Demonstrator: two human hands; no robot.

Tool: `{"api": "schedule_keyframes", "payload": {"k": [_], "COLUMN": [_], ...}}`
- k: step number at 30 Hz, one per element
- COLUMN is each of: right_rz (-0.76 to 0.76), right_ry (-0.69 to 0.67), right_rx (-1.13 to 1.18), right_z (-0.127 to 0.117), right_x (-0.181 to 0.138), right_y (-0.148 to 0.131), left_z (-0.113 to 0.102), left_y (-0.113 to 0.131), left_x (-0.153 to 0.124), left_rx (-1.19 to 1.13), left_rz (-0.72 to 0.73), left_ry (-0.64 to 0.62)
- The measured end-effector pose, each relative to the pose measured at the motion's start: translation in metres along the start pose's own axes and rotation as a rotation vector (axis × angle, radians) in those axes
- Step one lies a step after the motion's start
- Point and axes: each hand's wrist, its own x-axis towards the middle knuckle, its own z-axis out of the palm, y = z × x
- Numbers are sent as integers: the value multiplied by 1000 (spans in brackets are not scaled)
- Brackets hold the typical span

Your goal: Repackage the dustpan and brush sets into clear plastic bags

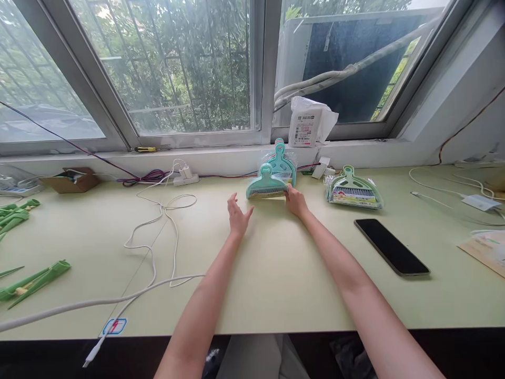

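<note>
My right hand [295, 201] grips the lower right corner of a teal mini dustpan-and-brush set [267, 182]. Its handle points up and its wide edge is low. Just behind it, a similar teal dustpan set [281, 158] in clear plastic wrap leans against the wall under the window. My left hand [238, 215] is off to the lower left of the front set, fingers spread, holding nothing. Farther right lies a pale green dustpan-and-brush set [352, 189], also wrapped, with a printed label across its bristles.
A black phone [391, 246] lies on the right of the pale table [272, 284]. White cables [153, 252] wind over the left half, near green plastic pieces [39, 281]. A small cardboard box [74, 180] is at back left; a white package [310, 125] sits on the sill.
</note>
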Motion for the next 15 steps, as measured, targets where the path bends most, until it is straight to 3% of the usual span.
{"api": "schedule_keyframes", "payload": {"k": [2, 7, 10, 15], "right_rz": [-53, -48, -34, -215], "right_ry": [-20, -65, -67, 160], "right_rx": [32, 149, 206, 129], "right_z": [-6, -29, -49, -77], "right_x": [-16, -62, -86, -110], "right_y": [-9, -19, -23, -51], "left_z": [-6, -22, -22, -9], "left_y": [1, 15, 26, 31], "left_x": [5, 8, 0, -12], "left_rx": [-66, -164, -256, -377], "left_rz": [-16, -51, -77, -339], "left_ry": [-48, -471, -538, -524]}}
